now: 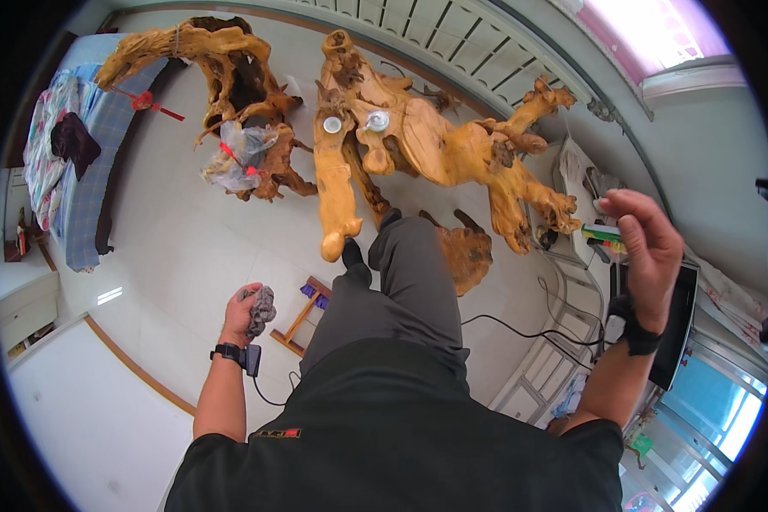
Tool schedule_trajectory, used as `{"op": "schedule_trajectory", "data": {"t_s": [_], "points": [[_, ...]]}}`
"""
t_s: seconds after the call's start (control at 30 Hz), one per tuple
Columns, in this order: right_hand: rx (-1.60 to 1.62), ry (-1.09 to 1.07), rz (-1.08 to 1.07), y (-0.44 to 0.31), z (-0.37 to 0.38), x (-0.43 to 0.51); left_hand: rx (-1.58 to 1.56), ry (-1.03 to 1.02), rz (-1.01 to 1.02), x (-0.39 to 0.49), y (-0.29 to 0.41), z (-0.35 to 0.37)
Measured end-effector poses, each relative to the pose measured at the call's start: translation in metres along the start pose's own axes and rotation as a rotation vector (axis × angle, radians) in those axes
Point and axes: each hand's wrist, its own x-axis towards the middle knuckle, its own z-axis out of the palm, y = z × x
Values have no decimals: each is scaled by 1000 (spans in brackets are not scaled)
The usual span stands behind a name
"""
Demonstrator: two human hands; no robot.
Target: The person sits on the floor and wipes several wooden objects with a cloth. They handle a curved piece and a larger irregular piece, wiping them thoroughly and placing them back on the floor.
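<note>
My left hand (238,315) is closed round a crumpled grey cloth (262,311), low over the floor on the left. Raised at the right, my right hand (648,240) has bent fingers beside a small green and white box or packet (601,232); whether the fingers grip it or it lies behind them cannot be told. Ahead of my legs stands a large varnished root-wood piece (432,137). A round white item (332,125) and a clear glass or plastic vessel (377,121) rest on its top.
A second root carving (221,48) with a red tassel and a plastic bag (246,150) stands at the back left, near a bed (93,166). A small wooden stool (304,317) and a wood slab seat (467,253) flank my legs. A black cable (518,329) crosses the right side.
</note>
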Motion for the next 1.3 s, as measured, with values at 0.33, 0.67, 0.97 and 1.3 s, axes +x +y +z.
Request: {"op": "schedule_trajectory", "data": {"t_s": [0.33, 0.67, 0.97, 1.3], "points": [[-327, 12, -418, -93, -45, 155, 69, 52, 83, -4, 11, 26], [-582, -256, -311, 82, 39, 488, 90, 258, 81, 26, 9, 116], [-640, -771, 316, 473, 237, 623, 109, 325, -235, 117, 52, 238], [-706, -731, 400, 779, 366, 619, 316, 469, -372, 227, 42, 285]]}}
